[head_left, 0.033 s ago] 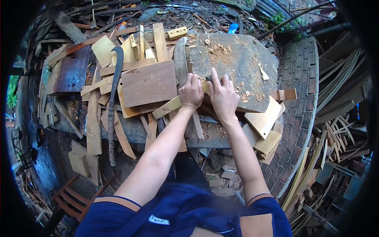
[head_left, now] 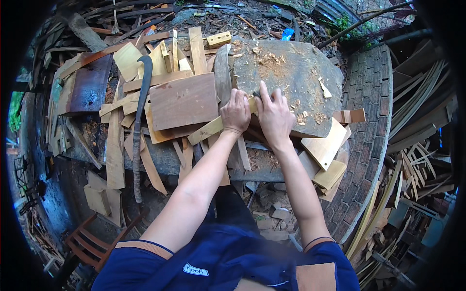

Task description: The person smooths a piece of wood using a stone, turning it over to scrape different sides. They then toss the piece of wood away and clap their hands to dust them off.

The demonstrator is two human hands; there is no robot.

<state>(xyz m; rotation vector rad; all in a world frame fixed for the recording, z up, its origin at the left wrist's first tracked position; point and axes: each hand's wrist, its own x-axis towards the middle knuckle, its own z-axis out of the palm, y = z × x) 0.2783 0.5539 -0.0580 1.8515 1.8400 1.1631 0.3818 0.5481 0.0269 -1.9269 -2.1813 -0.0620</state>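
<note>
Near-left corner of weathered grey slab (head_left: 291,68): our left hand (head_left: 236,112) clamps a narrow pale wooden strip (head_left: 208,131), our right hand (head_left: 274,114) grips a small dark, mostly hidden tool (head_left: 257,95) that could skid leftward if the strip twists.

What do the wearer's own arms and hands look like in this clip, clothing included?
The left hand and right hand are ungloved. Short navy sleeves end in orange-brown bands, leaving the forearms bare.
</note>
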